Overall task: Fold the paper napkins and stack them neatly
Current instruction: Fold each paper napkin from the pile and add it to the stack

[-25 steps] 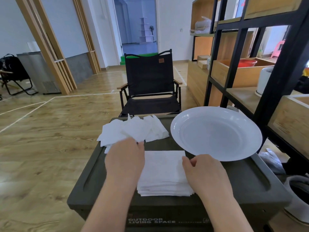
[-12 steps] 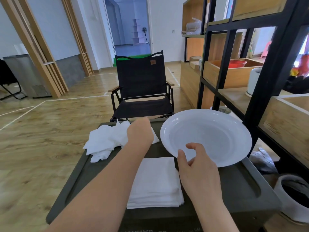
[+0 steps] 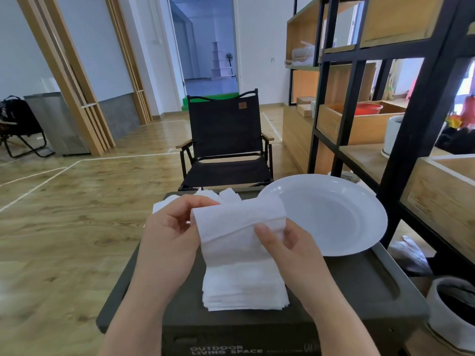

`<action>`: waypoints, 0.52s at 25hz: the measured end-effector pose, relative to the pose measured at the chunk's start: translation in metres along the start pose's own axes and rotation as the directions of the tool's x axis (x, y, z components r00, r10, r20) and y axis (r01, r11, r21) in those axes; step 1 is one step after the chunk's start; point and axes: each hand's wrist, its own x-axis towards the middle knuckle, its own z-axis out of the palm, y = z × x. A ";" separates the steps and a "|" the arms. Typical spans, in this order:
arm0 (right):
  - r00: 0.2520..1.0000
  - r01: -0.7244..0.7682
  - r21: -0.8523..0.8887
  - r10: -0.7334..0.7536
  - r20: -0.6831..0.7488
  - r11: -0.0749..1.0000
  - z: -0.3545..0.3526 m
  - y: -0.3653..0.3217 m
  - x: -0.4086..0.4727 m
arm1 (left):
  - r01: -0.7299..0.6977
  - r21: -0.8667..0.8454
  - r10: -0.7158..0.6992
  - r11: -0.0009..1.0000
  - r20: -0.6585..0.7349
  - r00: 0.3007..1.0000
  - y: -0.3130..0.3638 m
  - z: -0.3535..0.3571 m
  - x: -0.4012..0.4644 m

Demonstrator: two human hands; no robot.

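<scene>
One napkin held up over the stack, ready for folding.

The left hand (image 3: 169, 235) and the right hand (image 3: 288, 242) each pinched one side of a napkin (image 3: 239, 227) above the folded stack (image 3: 244, 289) on the dark table (image 3: 359, 281). The paper looked thin, limp and easy to tear, so a light hold at the corners seemed best.
</scene>
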 end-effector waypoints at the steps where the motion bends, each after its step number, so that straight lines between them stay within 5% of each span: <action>1: 0.999 -0.010 0.040 0.009 0.039 0.999 -0.001 -0.002 -0.002 | 0.026 -0.037 -0.027 0.999 -0.014 1.000 -0.004 -0.002 -0.001; 7: 1.000 0.009 0.071 -0.008 -0.010 0.997 0.002 -0.009 -0.006 | 0.116 0.024 -0.113 0.993 -0.095 0.989 -0.025 -0.010 -0.003; 13: 0.999 -0.008 0.068 0.005 0.041 0.998 0.008 -0.011 -0.007 | 0.005 0.023 0.001 1.000 -0.220 0.975 -0.033 -0.018 -0.005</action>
